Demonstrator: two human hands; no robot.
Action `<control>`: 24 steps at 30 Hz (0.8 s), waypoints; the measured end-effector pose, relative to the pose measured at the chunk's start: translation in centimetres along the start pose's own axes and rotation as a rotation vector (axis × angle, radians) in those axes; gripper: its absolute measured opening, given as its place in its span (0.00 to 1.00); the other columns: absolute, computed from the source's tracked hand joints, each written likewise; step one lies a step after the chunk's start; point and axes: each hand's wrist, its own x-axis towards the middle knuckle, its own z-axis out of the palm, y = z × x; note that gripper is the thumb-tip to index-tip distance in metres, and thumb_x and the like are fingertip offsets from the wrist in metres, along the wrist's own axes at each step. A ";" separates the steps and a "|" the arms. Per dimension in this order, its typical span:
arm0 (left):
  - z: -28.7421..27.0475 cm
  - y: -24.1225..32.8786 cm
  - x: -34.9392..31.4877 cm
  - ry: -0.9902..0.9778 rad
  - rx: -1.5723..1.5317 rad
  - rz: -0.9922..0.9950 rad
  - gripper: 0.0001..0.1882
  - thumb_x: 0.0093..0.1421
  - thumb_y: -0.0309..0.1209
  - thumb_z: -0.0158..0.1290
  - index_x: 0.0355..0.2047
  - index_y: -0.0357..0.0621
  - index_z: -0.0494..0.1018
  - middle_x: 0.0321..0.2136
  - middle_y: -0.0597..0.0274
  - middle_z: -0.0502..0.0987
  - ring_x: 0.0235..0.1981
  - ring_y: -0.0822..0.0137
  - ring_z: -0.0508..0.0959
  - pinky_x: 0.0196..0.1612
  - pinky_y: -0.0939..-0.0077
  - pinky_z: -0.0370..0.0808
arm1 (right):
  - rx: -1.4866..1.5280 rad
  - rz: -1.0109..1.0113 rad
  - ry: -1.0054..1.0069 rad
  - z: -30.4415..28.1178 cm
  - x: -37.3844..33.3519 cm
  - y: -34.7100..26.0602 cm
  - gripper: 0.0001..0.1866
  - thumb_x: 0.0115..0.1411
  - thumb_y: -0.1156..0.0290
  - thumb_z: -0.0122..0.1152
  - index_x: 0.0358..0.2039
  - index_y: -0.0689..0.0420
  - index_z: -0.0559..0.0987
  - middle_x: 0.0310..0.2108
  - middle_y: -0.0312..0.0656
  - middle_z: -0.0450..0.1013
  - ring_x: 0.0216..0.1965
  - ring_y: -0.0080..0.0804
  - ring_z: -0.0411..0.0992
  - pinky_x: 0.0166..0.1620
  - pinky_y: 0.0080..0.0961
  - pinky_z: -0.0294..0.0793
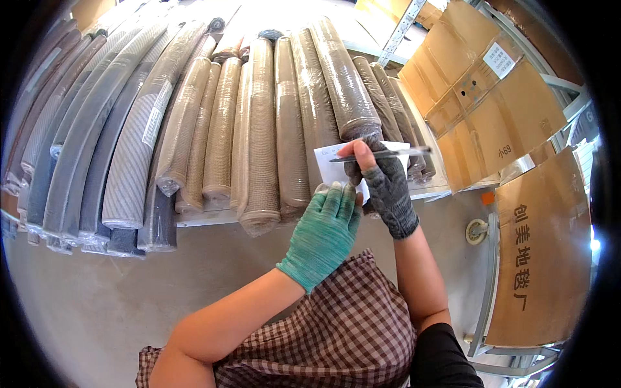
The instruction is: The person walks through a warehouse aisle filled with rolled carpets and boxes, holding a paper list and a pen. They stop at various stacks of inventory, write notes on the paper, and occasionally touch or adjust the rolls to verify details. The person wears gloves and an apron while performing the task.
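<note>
My left hand (323, 233) presses flat against the paper slip (336, 169) on a wrapped roll (346, 84); my right hand (381, 181) grips a pen (381, 155) over it, writing seemingly not finished.

Single head view, looking down and forward, close over hands; rolled carpets (213, 123) 12 o'clock, floor (84, 304) 7 o'clock.

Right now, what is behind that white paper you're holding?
Behind the paper stand wrapped rolls of beige matting on a shelf. The paper and both hands, left and right, cover the nearest rolls' lower ends.
</note>
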 end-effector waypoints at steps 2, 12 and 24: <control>0.2 -0.3 -0.2 -0.002 0.008 0.010 0.23 0.52 0.29 0.48 0.49 0.34 0.66 0.53 0.46 0.63 0.51 0.53 0.66 0.57 0.59 0.64 | 0.124 0.013 0.059 0.5 0.5 2.4 0.11 0.62 0.62 0.54 0.34 0.58 0.71 0.21 0.36 0.70 0.23 0.19 0.67 0.26 0.18 0.68; -0.8 0.3 -1.3 -0.021 0.068 -0.068 0.23 0.51 0.28 0.49 0.49 0.36 0.66 0.50 0.47 0.64 0.53 0.50 0.65 0.57 0.53 0.63 | 0.127 0.119 0.154 1.8 -1.8 2.6 0.13 0.60 0.61 0.57 0.33 0.59 0.70 0.18 0.34 0.67 0.11 0.18 0.63 0.16 0.15 0.64; 0.7 0.6 -1.8 0.003 0.104 -0.088 0.21 0.54 0.28 0.47 0.49 0.34 0.66 0.56 0.36 0.58 0.53 0.39 0.66 0.55 0.52 0.66 | -0.135 0.058 0.140 2.0 -1.3 2.9 0.09 0.57 0.68 0.59 0.26 0.57 0.71 0.16 0.38 0.68 0.18 0.26 0.68 0.24 0.25 0.68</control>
